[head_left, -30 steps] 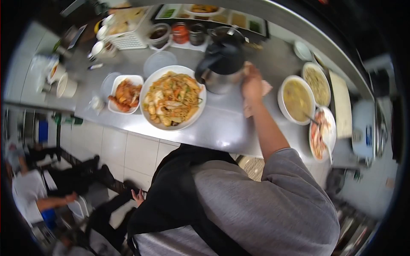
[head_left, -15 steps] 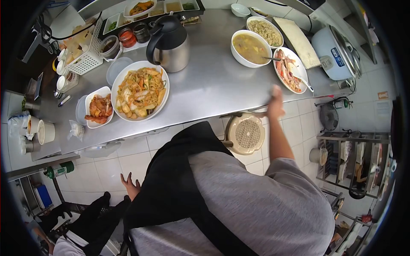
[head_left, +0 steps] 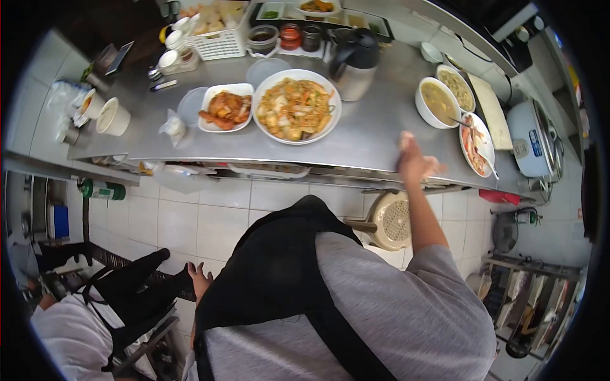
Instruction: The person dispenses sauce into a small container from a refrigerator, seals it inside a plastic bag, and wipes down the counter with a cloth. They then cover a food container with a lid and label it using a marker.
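Observation:
My right hand [head_left: 416, 160] is stretched over the front edge of the steel counter [head_left: 375, 136], fingers apart and holding nothing. Nearest to it are a white bowl of soup [head_left: 437, 105] with a spoon in it and an oval plate of pinkish food [head_left: 475, 146] with a white spoon. My left hand [head_left: 201, 279] hangs low beside my black apron, its fingers spread and nothing in them. Left of centre on the counter lie stir-fried noodles [head_left: 297, 108] on a round white plate, beside fried chicken pieces [head_left: 225, 111] in a white dish.
A thermos jug [head_left: 356, 63] stands behind the noodles. Sauce jars [head_left: 290, 37] and a white basket [head_left: 219, 46] line the back. A rice cooker [head_left: 532, 140] sits at the right end. Below is a beige stool [head_left: 391, 219]. Another person [head_left: 82, 324] is at lower left.
My view has turned left, so the counter's dishes appear farther right. My right hand has drawn away from the oval plate toward the left. My left hand still hangs low.

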Demonstrator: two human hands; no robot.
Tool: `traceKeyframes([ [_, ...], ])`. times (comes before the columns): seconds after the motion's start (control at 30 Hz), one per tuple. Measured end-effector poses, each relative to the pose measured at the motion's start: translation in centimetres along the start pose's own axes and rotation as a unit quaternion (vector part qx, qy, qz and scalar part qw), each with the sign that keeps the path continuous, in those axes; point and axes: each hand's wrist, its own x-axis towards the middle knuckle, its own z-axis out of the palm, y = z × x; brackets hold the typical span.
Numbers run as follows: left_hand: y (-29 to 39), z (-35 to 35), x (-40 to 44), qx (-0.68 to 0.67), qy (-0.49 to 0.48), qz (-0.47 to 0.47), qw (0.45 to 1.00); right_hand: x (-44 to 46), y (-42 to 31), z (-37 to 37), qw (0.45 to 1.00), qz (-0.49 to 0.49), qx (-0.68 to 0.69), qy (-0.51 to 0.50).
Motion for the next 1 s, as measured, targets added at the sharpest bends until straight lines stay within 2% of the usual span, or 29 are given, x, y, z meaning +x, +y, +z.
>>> traceKeyframes([
  [0.03, 2.9, -2.2, -0.4, -0.055, 0.011, -0.070, 0.996, -0.2, -4.8, 1.4, 0.886, 0.174, 0.429, -0.026],
  [0.07, 4.2, -3.0, -0.7, -0.058, 0.018, -0.081, 0.995, -0.9, -11.1, 2.0, 0.571, 0.310, 0.758, -0.057],
  [0.1, 4.7, -3.4, -1.1, -0.054, 0.004, -0.089, 0.995, 0.2, -17.3, -3.4, 0.775, 0.278, 0.513, -0.244],
  [0.13, 6.2, -4.3, -1.5, -0.057, -0.021, -0.110, 0.992, -1.2, -20.3, -3.2, 0.920, 0.029, 0.297, -0.253],
  [0.2, 7.7, -4.5, -2.9, -0.062, -0.040, -0.143, 0.987, -4.0, -27.1, -4.6, 0.868, -0.076, 0.393, -0.293],
  [0.27, 5.5, -1.7, -5.3, -0.086, -0.047, -0.092, 0.991, -3.5, -30.8, -7.2, 0.822, -0.056, 0.441, -0.355],
  [0.3, 3.7, 0.3, -6.5, -0.105, -0.048, -0.073, 0.991, -3.9, -30.5, -6.3, 0.845, -0.057, 0.444, -0.294],
  [0.33, 1.2, 3.7, -8.1, -0.141, -0.040, -0.066, 0.987, -2.8, -29.6, -6.7, 0.859, 0.009, 0.409, -0.307],
  [0.37, 0.0, 5.6, -9.5, -0.081, -0.013, -0.096, 0.992, -1.1, -27.9, -7.6, 0.869, 0.076, 0.370, -0.318],
  [0.4, -0.6, 6.1, -10.3, -0.085, -0.031, -0.119, 0.989, 1.6, -25.6, -7.9, 0.892, 0.101, 0.266, -0.352],
  [0.43, -1.0, 6.0, -10.8, -0.098, -0.070, -0.153, 0.981, 3.4, -22.5, -7.6, 0.877, 0.113, 0.359, -0.298],
  [0.47, -1.2, 5.8, -11.2, -0.110, -0.105, -0.182, 0.971, 5.7, -20.3, -7.8, 0.923, 0.097, 0.307, -0.210],
  [0.5, -1.4, 5.7, -11.4, -0.116, -0.131, -0.202, 0.964, 8.0, -16.7, -6.7, 0.943, 0.125, 0.184, -0.247],
  [0.57, -2.4, 5.5, -10.5, -0.127, -0.169, -0.225, 0.951, 10.6, -13.0, -6.6, 0.985, -0.028, -0.050, -0.162],
  [0.63, -2.2, 4.1, -7.6, -0.143, -0.191, -0.231, 0.943, 12.1, -9.3, -4.3, 0.990, -0.006, -0.031, -0.135],
  [0.67, -1.7, 2.7, -5.4, -0.154, -0.195, -0.233, 0.940, 13.7, -10.2, -4.5, 0.994, 0.005, -0.003, -0.110],
  [0.7, -1.0, 1.4, -3.0, -0.165, -0.196, -0.234, 0.938, 15.6, -10.9, -4.9, 0.950, 0.154, 0.131, -0.238],
  [0.73, 0.1, -0.1, 0.0, -0.184, -0.188, -0.234, 0.936, 16.9, -12.6, -4.5, 0.950, 0.158, 0.130, -0.235],
  [0.77, 2.6, -2.9, 3.2, -0.208, -0.156, -0.218, 0.941, 18.0, -14.0, -3.8, 0.890, 0.224, 0.296, -0.265],
  [0.8, 6.0, -6.5, 6.6, -0.233, -0.125, -0.195, 0.945, 19.2, -15.7, -3.1, 0.797, 0.281, 0.454, -0.283],
  [0.83, 9.6, -10.1, 9.5, -0.264, -0.035, -0.121, 0.956, 20.2, -18.0, -2.7, 0.806, 0.265, 0.459, -0.264],
  [0.9, 13.2, -13.2, 14.6, -0.276, -0.014, -0.098, 0.956, 21.7, -22.5, -2.0, 0.815, 0.258, 0.461, -0.241],
  [0.97, 15.9, -15.8, 18.6, -0.295, 0.017, -0.055, 0.954, 23.2, -25.2, -1.3, 0.663, 0.324, 0.668, -0.095],
  [1.0, 17.2, -16.9, 20.2, -0.300, 0.026, -0.029, 0.953, 23.6, -25.0, -1.1, 0.666, 0.326, 0.666, -0.088],
])
